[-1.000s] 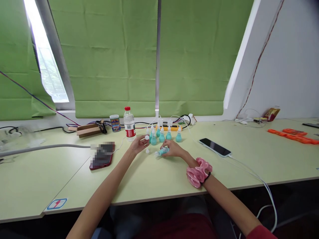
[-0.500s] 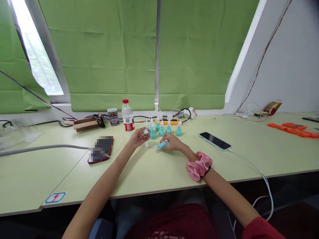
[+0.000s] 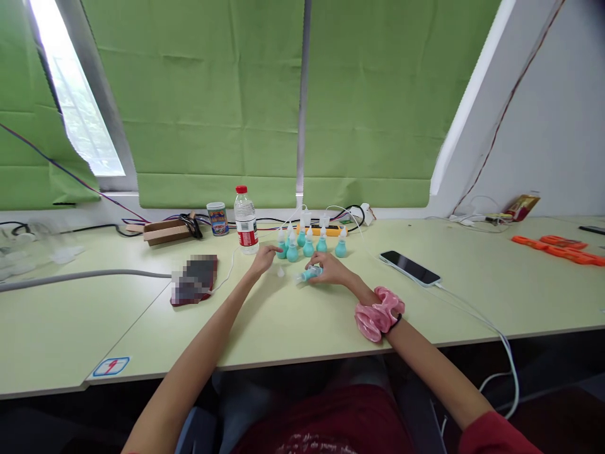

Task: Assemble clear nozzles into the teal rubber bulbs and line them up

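Note:
Near the middle of the table, my right hand (image 3: pixel 331 269) is closed around a teal squeeze bulb (image 3: pixel 309 273). It is held on its side, with its clear tip pointing left. My left hand (image 3: pixel 263 261) is palm down with the index finger pointing right, close to the leftmost bulb (image 3: pixel 282 250) of a standing group; whether it touches is unclear. The other fingers are curled, and anything in them is hidden. A small white tip (image 3: pixel 280 272) lies on the table between my hands. Several upright teal bulbs (image 3: pixel 309 247) with white pointed tips stand behind them.
A red-capped water bottle (image 3: pixel 246 227) and a can (image 3: pixel 218 221) stand behind my left hand. A yellow power strip (image 3: pixel 334 231) runs behind the bulbs. Phones lie on the left (image 3: pixel 193 284) and right (image 3: pixel 410 268). Farther right are orange parts (image 3: pixel 558 249).
My left hand has turned palm down and moved away from the small white tip piece's former spot; that piece no longer shows in its fingers. My right hand keeps holding the squeeze bulb.

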`<state>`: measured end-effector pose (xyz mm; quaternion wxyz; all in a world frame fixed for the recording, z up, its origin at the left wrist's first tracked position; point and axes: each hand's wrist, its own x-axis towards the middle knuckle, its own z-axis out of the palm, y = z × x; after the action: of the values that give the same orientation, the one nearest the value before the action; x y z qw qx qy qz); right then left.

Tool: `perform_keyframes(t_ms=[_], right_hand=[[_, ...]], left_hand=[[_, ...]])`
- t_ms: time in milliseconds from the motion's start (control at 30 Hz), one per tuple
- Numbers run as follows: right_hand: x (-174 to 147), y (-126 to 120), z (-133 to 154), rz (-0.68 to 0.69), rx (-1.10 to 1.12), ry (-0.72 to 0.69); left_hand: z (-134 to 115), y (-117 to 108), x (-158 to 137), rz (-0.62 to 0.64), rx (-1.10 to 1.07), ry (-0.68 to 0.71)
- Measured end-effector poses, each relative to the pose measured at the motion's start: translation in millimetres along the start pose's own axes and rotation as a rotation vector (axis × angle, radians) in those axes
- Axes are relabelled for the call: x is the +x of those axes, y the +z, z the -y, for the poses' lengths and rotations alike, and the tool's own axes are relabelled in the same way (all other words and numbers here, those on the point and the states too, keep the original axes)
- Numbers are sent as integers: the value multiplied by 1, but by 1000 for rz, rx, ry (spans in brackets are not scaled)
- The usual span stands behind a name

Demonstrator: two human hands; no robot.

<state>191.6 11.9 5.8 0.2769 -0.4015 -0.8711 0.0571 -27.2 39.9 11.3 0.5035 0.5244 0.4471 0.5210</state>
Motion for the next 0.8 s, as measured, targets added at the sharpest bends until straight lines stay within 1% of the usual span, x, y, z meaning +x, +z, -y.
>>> perform_keyframes(t_ms=[167, 233, 300, 367, 433, 500, 567, 667, 800], right_hand=[[0, 1, 0, -9, -8, 9], [0, 0, 0, -9, -12, 11], [-1, 0, 0, -8, -18, 13], [-1, 0, 0, -6, -23, 14], [-1, 0, 0, -6, -27, 14], [-1, 0, 1, -10, -33, 12], [-2, 1, 2, -19, -41, 7], [-3, 2, 5, -44, -59, 2], [-5, -1, 6, -98, -85, 17]], left_hand=[[21, 3, -5, -36, 222, 101], [24, 3, -7, -64, 285, 150], [21, 1, -8, -101, 341, 199], [13, -5, -8, -134, 391, 242], [3, -12, -8, -140, 433, 277], [-6, -14, -13, -117, 464, 310], [-13, -11, -20, -79, 478, 348], [-19, 4, -36, -13, 463, 411], [-19, 29, -53, 111, 423, 484]])
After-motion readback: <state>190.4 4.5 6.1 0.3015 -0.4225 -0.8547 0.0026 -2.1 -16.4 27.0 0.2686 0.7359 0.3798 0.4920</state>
